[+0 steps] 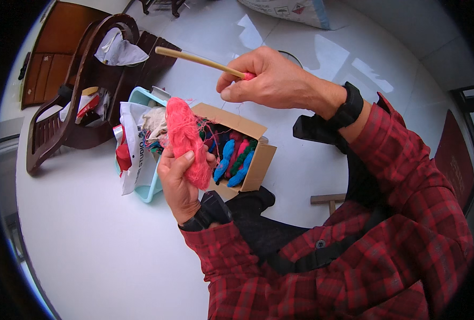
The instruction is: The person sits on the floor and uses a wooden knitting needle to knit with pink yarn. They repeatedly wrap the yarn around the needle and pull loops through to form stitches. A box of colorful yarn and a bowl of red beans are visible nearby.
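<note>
My left hand (181, 182) grips a loose coral-pink yarn hank (185, 144), thumb across its front, with frayed strands trailing off to the right. Higher up, my right hand (267, 78) pinches a thin wooden stick (199, 60) that points to the upper left. A bit of pink yarn (249, 76) shows at the stick's end by my fingers. Below my hands stands an open cardboard box (263, 160) holding several twisted yarn bundles, among them a blue one (224, 160), pink ones and a green one. My left hand and the hank cover part of the box.
Left of the box is a light-blue plastic basket (147, 196) with a white printed bag (135, 160) and cloth (155, 120). A dark wooden chair (83, 76) holding fabric stands at upper left. A printed sack (289, 12) lies on the tiled floor at the top.
</note>
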Available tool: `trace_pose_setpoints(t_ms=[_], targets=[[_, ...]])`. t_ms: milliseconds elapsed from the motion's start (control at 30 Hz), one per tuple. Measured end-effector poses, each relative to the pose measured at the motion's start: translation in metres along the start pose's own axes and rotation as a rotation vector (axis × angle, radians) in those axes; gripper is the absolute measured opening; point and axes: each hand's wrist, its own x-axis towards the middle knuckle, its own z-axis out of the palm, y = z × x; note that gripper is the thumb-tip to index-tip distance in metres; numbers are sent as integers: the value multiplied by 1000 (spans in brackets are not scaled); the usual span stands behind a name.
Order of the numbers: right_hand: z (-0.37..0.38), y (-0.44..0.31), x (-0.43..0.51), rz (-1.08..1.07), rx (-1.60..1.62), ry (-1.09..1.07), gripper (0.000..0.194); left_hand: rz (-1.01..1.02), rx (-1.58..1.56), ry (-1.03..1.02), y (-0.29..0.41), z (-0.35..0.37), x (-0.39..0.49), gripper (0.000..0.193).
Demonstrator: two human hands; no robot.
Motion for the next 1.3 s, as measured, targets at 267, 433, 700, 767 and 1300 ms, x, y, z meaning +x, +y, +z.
trace_pose_setpoints(t_ms=[267, 433, 700, 767, 1300], targets=[[10, 2, 4, -110, 118, 127, 26, 37, -24, -63, 9, 12, 1, 42], [10, 3, 4, -61, 141, 104, 25, 13, -67, -62, 10, 15, 0, 43], [14, 1, 4, 41, 131, 20, 25, -4, -76, -92, 13, 18, -2, 48], [15, 1, 4, 57, 151, 11, 24, -11, -78, -84, 12, 18, -2, 48], [17, 1, 5, 84, 200, 72, 12, -6, -76, -56, 11, 18, -4, 49]])
